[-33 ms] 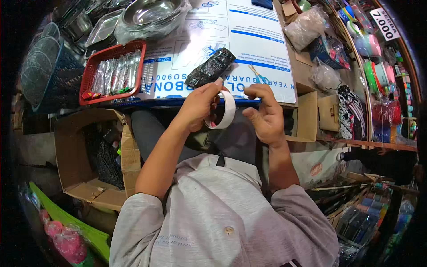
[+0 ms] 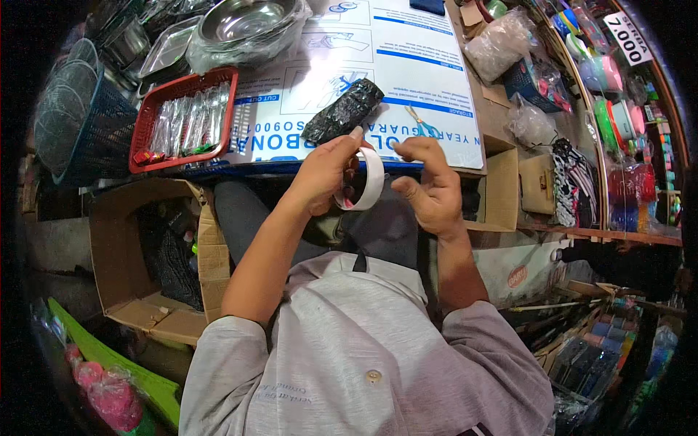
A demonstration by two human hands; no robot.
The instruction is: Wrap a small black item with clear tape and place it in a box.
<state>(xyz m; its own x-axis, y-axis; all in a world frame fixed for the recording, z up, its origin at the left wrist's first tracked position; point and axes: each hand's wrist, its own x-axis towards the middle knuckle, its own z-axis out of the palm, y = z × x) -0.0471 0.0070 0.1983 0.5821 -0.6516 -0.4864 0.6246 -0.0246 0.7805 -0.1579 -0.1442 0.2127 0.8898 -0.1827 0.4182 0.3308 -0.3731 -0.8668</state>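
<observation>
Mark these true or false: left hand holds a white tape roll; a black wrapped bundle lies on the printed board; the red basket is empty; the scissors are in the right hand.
1. The left hand holds the white ring-shaped tape roll: true.
2. The black plastic-wrapped bundle lies on the white printed board: true.
3. The red plastic basket is empty: false, it holds clear-wrapped packets.
4. The small blue-handled scissors are in the right hand: false, they lie on the board.

Small housewares shop, looks like: steel bowls in plastic wrap (image 2: pixel 247 25), red basket of packaged goods (image 2: pixel 182 120), colourful plasticware on shelf (image 2: pixel 611 116), price tag (image 2: pixel 629 27), open cardboard boxes (image 2: pixel 145 254).
</observation>
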